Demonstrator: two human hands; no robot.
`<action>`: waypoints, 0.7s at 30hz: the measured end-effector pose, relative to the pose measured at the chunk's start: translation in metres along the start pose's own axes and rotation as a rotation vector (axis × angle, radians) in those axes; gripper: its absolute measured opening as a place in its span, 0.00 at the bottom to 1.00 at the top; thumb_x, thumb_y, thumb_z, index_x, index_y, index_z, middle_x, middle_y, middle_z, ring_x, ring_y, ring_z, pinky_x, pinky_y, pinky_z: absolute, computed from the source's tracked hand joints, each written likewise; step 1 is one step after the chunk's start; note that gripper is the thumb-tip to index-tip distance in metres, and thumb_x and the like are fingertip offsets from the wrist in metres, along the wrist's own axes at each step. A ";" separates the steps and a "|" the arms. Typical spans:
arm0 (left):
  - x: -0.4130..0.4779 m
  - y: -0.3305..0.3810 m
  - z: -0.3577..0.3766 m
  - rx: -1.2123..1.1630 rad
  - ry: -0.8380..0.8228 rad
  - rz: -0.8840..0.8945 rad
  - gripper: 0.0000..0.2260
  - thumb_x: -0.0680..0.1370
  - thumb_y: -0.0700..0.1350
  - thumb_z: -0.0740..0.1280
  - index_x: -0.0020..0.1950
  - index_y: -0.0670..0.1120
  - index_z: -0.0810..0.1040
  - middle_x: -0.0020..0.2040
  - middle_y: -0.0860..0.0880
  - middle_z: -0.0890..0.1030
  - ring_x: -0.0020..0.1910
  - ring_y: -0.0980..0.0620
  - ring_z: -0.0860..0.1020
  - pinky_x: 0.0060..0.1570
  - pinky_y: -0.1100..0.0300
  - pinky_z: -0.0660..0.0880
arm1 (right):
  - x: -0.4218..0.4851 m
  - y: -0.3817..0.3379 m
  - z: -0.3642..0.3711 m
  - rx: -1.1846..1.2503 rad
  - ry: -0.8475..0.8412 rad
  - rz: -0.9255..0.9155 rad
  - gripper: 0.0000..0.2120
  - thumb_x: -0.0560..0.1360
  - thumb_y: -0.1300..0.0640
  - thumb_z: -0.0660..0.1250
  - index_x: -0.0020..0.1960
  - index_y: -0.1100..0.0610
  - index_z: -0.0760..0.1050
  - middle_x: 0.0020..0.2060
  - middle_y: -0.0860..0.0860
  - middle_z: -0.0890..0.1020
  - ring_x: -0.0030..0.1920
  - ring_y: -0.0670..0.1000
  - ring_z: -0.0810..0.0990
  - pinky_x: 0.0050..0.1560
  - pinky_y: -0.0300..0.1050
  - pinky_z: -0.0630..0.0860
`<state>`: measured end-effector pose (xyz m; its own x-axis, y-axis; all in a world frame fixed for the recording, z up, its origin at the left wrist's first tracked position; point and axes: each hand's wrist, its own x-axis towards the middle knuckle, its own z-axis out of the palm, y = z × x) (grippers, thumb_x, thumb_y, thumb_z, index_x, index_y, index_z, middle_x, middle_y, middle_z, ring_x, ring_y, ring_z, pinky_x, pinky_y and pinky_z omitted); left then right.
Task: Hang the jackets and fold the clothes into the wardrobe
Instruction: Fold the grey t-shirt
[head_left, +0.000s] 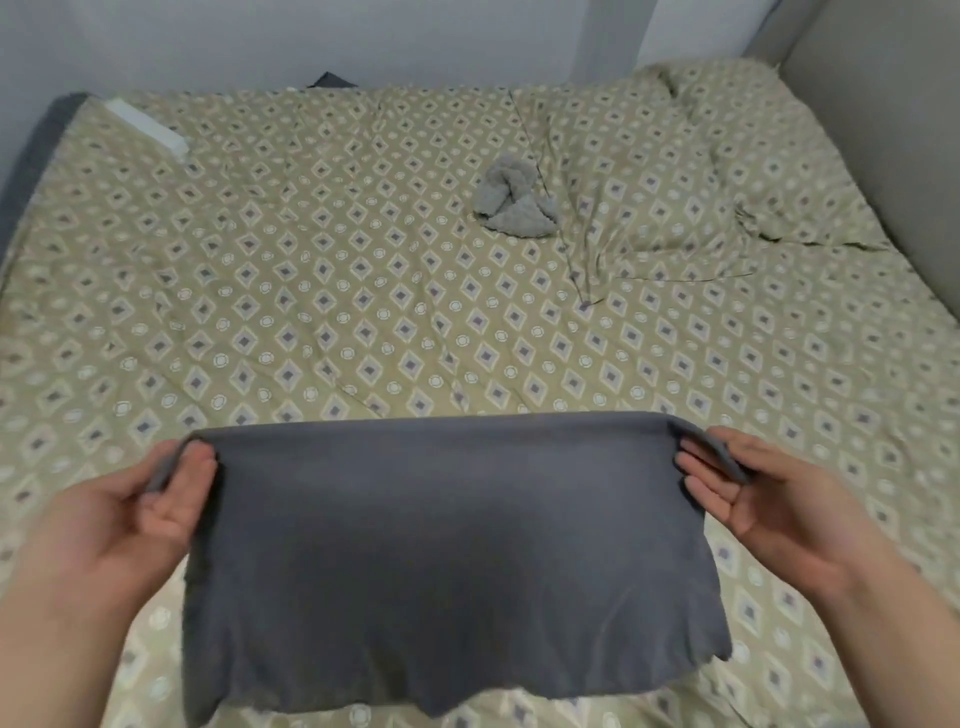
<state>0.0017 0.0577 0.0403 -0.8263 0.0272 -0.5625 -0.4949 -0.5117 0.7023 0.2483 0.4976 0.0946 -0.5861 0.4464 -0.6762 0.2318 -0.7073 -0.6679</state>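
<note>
A person's two hands hold up a dark grey garment (441, 545), possibly a folded T-shirt, stretched flat above the near edge of a bed (363, 291) covered in an olive diamond-patterned sheet. The left hand (156, 499) pinches the cloth's top left corner between thumb and curled fingers. The right hand (753, 499) pinches the top right corner, its fingers only slightly bent. A small crumpled light grey cloth (511, 200) lies near the bed's middle. A matching patterned pillow (701, 171) sits at the bed's far right corner.
</note>
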 end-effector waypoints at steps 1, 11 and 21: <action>0.010 -0.015 -0.002 -0.025 0.056 -0.079 0.16 0.67 0.28 0.71 0.53 0.38 0.78 0.38 0.46 0.85 0.43 0.53 0.84 0.37 0.64 0.80 | 0.013 0.009 0.001 -0.025 0.021 0.039 0.13 0.71 0.62 0.65 0.55 0.59 0.77 0.52 0.57 0.86 0.53 0.54 0.85 0.55 0.48 0.81; 0.064 -0.079 0.038 0.135 0.160 -0.358 0.19 0.83 0.45 0.61 0.60 0.28 0.74 0.34 0.42 0.69 0.27 0.52 0.74 0.29 0.70 0.72 | 0.135 0.075 0.015 -0.389 0.147 0.266 0.08 0.75 0.63 0.59 0.47 0.54 0.75 0.58 0.50 0.83 0.59 0.48 0.78 0.75 0.56 0.56; 0.105 -0.115 0.037 1.038 -0.078 -0.054 0.13 0.79 0.51 0.63 0.60 0.47 0.76 0.60 0.46 0.77 0.57 0.47 0.77 0.58 0.52 0.73 | 0.188 0.090 0.018 -0.806 0.235 0.051 0.36 0.76 0.63 0.62 0.80 0.52 0.53 0.69 0.51 0.70 0.60 0.53 0.72 0.59 0.50 0.70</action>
<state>-0.0382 0.1514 -0.0837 -0.7933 0.1028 -0.6001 -0.4885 0.4810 0.7280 0.1448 0.5082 -0.0869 -0.4034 0.5903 -0.6991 0.7896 -0.1614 -0.5919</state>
